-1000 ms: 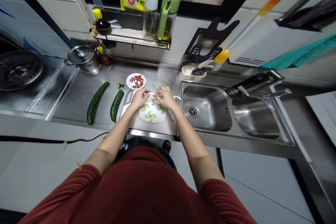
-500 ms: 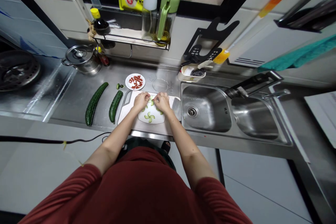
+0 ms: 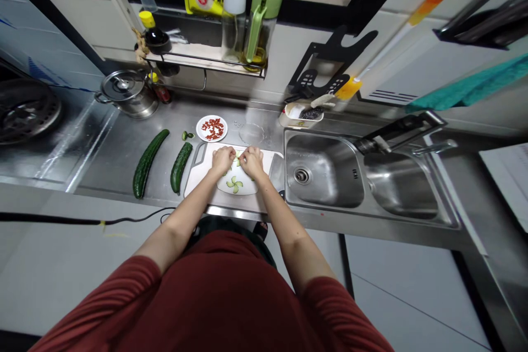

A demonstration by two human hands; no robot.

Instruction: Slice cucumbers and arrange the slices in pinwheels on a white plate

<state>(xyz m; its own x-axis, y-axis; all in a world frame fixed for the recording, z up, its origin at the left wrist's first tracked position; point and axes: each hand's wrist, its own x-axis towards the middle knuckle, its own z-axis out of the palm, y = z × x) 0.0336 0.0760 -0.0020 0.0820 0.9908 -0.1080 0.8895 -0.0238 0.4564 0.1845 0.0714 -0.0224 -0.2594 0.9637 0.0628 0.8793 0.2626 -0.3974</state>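
A white plate [image 3: 243,190] rests on the cutting board [image 3: 194,179]. On it, several thin cucumber slices [image 3: 235,184] form a pinwheel near the front edge. My left hand [image 3: 223,160] and my right hand [image 3: 252,162] meet over the plate's far side, fingers closed in a pinch at more green cucumber slices [image 3: 237,157]. The fingertips partly hide those slices, and the hands cover part of the plate's sides. What looks like a knife blade [image 3: 277,169] lies at the board's right edge, its dark handle partly behind my right forearm.
Left of the board lie a long cucumber [image 3: 150,164], a shorter cucumber piece [image 3: 180,167] and small cucumber ends [image 3: 187,135]. A plate of red bits [image 3: 212,139] and a clear round dish [image 3: 251,133] sit behind. The double sink [image 3: 325,170] is right; a pot [image 3: 126,96] stands back left.
My right hand has shifted slightly left, closer to my left hand. The pinwheel of slices looks unchanged, and the view has moved only a little.
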